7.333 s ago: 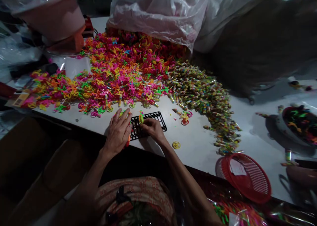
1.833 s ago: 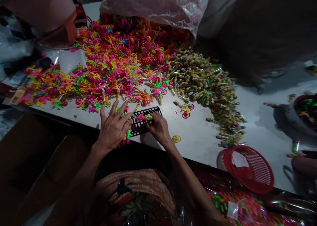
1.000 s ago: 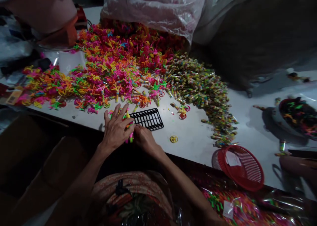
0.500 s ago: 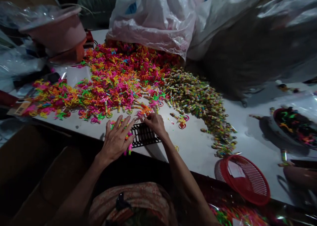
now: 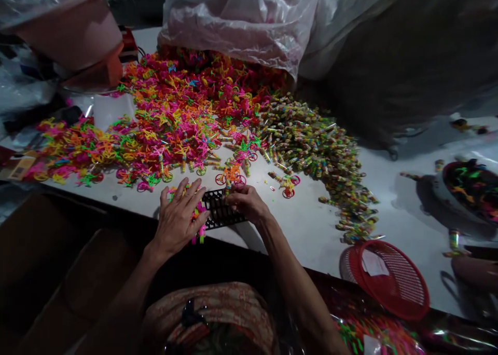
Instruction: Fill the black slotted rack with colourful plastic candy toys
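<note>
1. White table (image 5: 311, 225) is filling the middle of the frame, with a heap of bright plastic toys (image 5: 175, 116) across the upper left.
2. Left hand (image 5: 177, 220) is lying flat with fingers spread, pressing down small toy pieces (image 5: 198, 233).
3. Right hand (image 5: 247, 202) is pinching the black grid tray (image 5: 218, 212), low and centre.
4. This tray is looking light, thin and stiff, so its edges seem the best hold.
5. Its long side is running left to right, tilting up a little rightward.

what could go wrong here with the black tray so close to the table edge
The black plastic grid tray sits at the white table's near edge; a push from the right hand might tip it off. The small neon pieces under the left hand lie at that same edge and could drop. The heap of neon plastic toy bicycles borders the pile of small wrapped tubes, so the two may mix.
</note>
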`<move>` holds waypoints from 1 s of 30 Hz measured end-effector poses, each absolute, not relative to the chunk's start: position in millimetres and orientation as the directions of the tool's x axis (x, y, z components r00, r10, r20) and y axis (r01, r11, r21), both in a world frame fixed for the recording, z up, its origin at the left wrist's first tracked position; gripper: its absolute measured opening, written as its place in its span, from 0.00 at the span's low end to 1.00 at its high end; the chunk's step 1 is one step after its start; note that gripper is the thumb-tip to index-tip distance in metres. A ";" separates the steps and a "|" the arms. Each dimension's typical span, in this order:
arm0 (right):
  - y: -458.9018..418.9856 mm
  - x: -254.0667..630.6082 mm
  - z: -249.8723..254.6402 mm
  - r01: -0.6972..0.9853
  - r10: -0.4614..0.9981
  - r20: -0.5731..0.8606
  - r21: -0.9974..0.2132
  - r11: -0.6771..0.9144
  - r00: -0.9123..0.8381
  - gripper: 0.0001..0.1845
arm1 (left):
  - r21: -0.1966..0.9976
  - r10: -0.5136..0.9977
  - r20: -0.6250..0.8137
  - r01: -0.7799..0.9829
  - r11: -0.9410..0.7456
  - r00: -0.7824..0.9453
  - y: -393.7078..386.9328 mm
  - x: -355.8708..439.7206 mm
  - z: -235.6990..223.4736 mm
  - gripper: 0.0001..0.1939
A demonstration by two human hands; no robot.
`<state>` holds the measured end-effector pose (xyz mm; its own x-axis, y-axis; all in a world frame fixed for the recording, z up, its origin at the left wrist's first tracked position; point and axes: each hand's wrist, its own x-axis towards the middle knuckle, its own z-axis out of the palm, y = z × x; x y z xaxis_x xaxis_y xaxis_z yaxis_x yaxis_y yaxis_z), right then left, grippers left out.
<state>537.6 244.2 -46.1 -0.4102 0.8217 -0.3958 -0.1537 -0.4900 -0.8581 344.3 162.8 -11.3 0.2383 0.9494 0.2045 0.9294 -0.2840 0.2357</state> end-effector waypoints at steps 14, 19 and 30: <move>239.6 489.8 -71.0 0.337 0.893 0.005 -0.925 0.175 -0.450 0.04 | 0.186 0.941 0.213 0.934 -0.303 0.263 163.3 345.4 -11.5 0.30; 239.6 486.6 -50.1 0.704 0.831 -0.118 -0.604 0.374 -0.543 0.10 | 0.146 0.946 0.151 0.940 -0.310 0.288 163.4 347.3 -8.5 0.27; 291.0 493.4 -29.7 0.946 0.927 -0.216 -0.170 0.275 -0.308 0.17 | 0.159 0.959 0.178 0.955 -0.251 0.222 167.6 353.3 -10.5 0.24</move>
<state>493.4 291.0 -29.7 -0.3078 0.9266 -0.2160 0.9464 0.2748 -0.1697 353.3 167.6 -10.5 0.2223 0.9585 0.1783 0.9549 -0.2510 0.1589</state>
